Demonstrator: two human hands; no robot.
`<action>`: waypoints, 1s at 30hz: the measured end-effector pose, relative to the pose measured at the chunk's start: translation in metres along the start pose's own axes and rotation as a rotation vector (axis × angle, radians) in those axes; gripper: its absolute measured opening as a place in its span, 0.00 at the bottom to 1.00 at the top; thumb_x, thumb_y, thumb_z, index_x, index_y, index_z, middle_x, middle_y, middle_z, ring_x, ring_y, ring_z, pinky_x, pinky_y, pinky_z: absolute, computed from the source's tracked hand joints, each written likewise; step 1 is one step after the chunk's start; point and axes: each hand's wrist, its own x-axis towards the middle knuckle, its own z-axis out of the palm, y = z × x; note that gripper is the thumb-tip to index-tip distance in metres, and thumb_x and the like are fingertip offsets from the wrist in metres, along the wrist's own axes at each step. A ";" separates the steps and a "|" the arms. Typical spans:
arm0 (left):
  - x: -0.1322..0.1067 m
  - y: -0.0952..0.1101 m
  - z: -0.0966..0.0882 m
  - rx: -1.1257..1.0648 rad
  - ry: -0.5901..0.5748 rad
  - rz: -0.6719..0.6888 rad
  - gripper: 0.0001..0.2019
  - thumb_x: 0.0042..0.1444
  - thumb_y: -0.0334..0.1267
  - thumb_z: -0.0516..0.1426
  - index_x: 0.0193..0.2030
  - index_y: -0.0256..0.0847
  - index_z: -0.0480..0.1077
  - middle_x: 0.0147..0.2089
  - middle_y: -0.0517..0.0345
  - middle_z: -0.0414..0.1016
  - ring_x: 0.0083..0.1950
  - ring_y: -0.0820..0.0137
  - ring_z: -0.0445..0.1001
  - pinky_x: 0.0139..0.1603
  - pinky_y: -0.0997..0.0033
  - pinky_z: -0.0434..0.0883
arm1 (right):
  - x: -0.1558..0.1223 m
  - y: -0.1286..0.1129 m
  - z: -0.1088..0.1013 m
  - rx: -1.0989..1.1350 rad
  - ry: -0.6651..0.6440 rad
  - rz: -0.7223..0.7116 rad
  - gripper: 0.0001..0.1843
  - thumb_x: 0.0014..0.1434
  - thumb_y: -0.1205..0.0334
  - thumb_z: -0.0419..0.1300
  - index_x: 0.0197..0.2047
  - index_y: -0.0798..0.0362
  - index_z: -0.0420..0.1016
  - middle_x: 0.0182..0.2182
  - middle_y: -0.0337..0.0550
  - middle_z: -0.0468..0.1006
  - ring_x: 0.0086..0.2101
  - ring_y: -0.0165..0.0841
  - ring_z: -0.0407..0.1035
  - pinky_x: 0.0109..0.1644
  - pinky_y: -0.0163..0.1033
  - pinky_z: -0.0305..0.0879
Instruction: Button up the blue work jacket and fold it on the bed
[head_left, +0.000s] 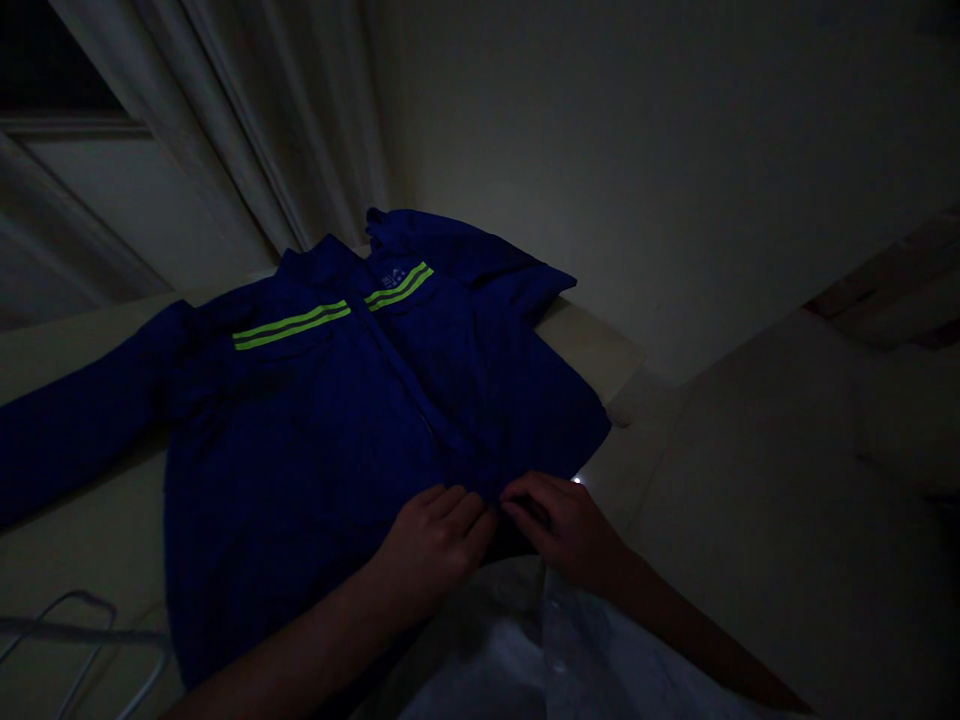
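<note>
A dark blue jacket [300,430] with yellow-green stripes across its chest lies spread front side up, collar pointing away from me. One sleeve stretches out to the left; the other is bent at the upper right. At the bottom hem, by the front opening, my left hand [442,535] is closed with its fingers curled over the fabric. Close beside it, my right hand [559,520] pinches the hem edge between thumb and fingers. In the dim light, the exact bit of cloth between the fingertips is hard to make out.
The jacket rests on a pale table [82,570], whose right edge ends near the hem corner. A white cable [97,640] loops at the lower left. Curtains [247,110] hang behind, next to a pale wall [637,150]. Floor [750,520] shows at right.
</note>
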 end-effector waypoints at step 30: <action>0.006 -0.013 -0.012 -0.281 -0.092 -0.338 0.10 0.72 0.38 0.55 0.44 0.44 0.79 0.36 0.59 0.82 0.37 0.68 0.81 0.41 0.69 0.75 | 0.012 0.005 0.003 -0.017 0.184 -0.240 0.06 0.71 0.62 0.64 0.45 0.50 0.83 0.38 0.46 0.85 0.38 0.36 0.78 0.42 0.43 0.74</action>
